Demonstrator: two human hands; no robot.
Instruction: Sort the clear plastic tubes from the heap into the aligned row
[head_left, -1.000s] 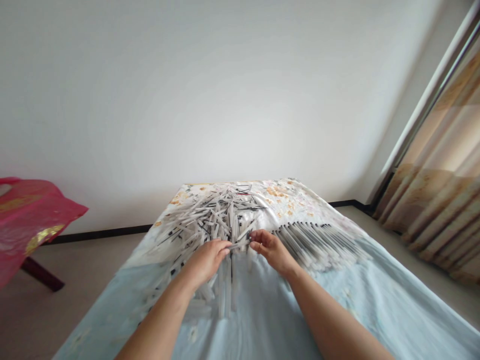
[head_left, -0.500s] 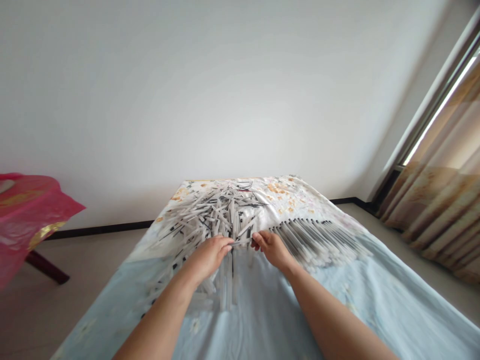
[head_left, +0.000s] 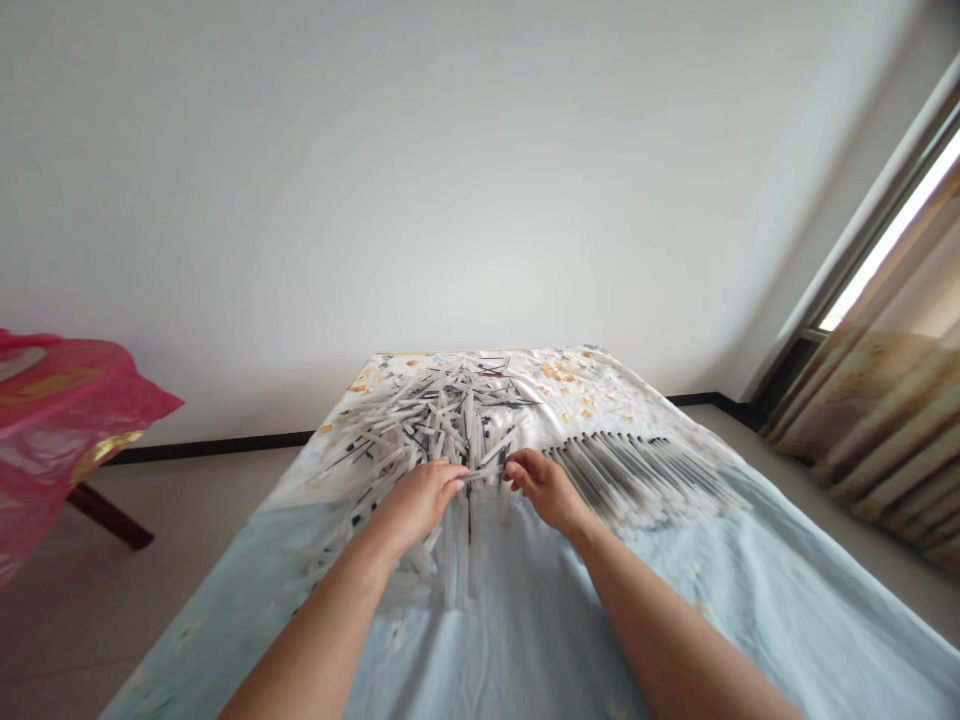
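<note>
My left hand (head_left: 416,502) and my right hand (head_left: 546,487) meet over a light blue cloth (head_left: 525,620) on a table. Between their fingertips they pinch one thin white pen part (head_left: 480,475), held level. Beyond and under my left hand lies a loose heap of white and black pen parts (head_left: 427,425). To the right of my right hand a neat row of assembled pens (head_left: 637,470) lies side by side on the cloth.
The cloth has a floral patch (head_left: 570,385) at its far end. A white wall rises behind the table. A pink cloth-covered piece of furniture (head_left: 52,400) stands at the left. Beige curtains (head_left: 892,420) hang at the right, with bare floor around the table.
Both hands stay pinched on the pen part at nearly the same spot. The view has shifted slightly, and the hands sit a little higher in the picture.
</note>
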